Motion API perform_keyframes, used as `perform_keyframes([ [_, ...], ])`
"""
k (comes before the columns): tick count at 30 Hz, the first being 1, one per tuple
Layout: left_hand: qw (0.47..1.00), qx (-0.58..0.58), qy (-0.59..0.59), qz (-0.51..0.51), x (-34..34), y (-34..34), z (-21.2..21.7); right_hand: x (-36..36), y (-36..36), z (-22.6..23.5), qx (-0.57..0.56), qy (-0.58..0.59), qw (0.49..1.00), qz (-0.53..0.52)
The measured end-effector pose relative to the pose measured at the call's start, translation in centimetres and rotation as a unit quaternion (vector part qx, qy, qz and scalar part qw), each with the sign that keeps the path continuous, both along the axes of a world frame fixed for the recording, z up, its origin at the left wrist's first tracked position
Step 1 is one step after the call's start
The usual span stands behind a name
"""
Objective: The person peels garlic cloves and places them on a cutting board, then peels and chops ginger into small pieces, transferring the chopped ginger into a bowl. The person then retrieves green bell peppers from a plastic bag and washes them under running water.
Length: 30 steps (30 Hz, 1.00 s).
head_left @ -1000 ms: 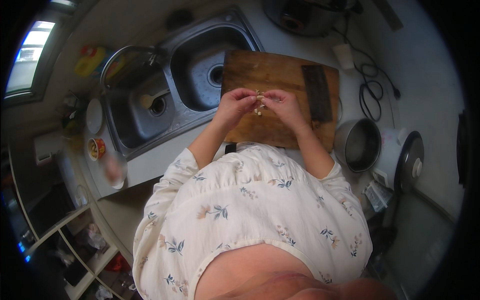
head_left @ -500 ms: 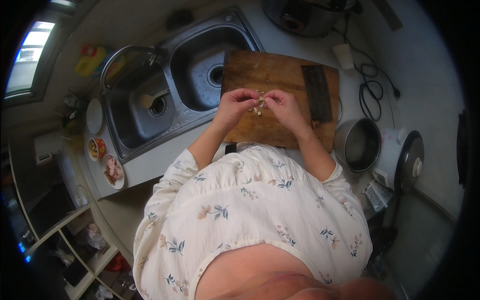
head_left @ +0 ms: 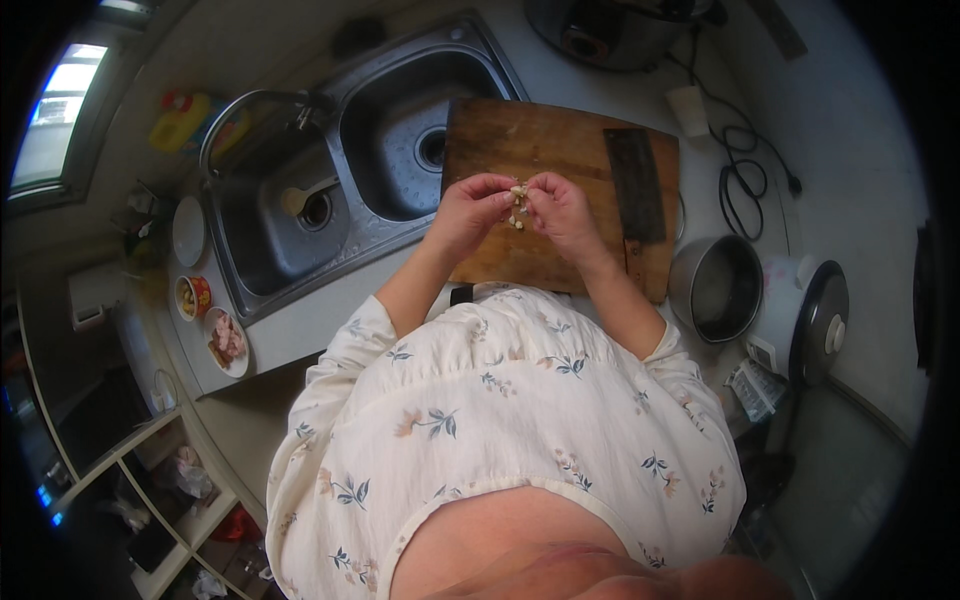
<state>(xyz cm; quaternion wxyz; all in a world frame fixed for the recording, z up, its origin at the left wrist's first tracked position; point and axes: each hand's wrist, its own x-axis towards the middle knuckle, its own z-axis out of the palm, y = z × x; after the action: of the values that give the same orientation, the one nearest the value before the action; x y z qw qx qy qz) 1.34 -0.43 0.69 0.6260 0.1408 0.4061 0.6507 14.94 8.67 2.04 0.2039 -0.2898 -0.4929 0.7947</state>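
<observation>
My left hand (head_left: 470,212) and my right hand (head_left: 560,215) meet above a wooden cutting board (head_left: 490,135). Thumbs and fingertips of both are pinched together on a small pale garlic clove (head_left: 519,192). Several more garlic cloves (head_left: 516,224) lie on the board just below the fingertips, partly hidden by them. To the right of my right hand, a dark, broad-bladed cleaver (head_left: 637,185) rests flat on the board, its blade pointing away from me.
Left of the board is a double steel sink (head_left: 375,130) with a ladle (head_left: 300,200) in one basin. A plate of raw meat (head_left: 228,345) and a small patterned tub (head_left: 190,297) stand at the left. On the right are a metal pot (head_left: 715,290) and a black cord (head_left: 735,180).
My right hand has shifted slightly left and up, its fingers more curled. The fingertips of both hands still meet at the garlic clove.
</observation>
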Motion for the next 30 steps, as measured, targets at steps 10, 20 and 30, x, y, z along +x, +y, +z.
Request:
perform_keyframes([
  [10, 0.993, -0.06, -0.086, 0.045, 0.1, 0.0, 0.5, 0.2, -0.5, -1.7, 0.187, -0.084, 0.977, -0.055],
  [20, 0.996, -0.037, -0.037, 0.069, -0.1, -0.2, 0.9, 0.4, 0.4, -1.3, 0.051, -0.043, 0.996, -0.062],
  [30, 0.981, -0.056, 0.182, 0.049, 0.2, -0.4, 0.3, -0.5, -0.3, -0.7, 0.16, -0.076, 0.984, -0.034],
])
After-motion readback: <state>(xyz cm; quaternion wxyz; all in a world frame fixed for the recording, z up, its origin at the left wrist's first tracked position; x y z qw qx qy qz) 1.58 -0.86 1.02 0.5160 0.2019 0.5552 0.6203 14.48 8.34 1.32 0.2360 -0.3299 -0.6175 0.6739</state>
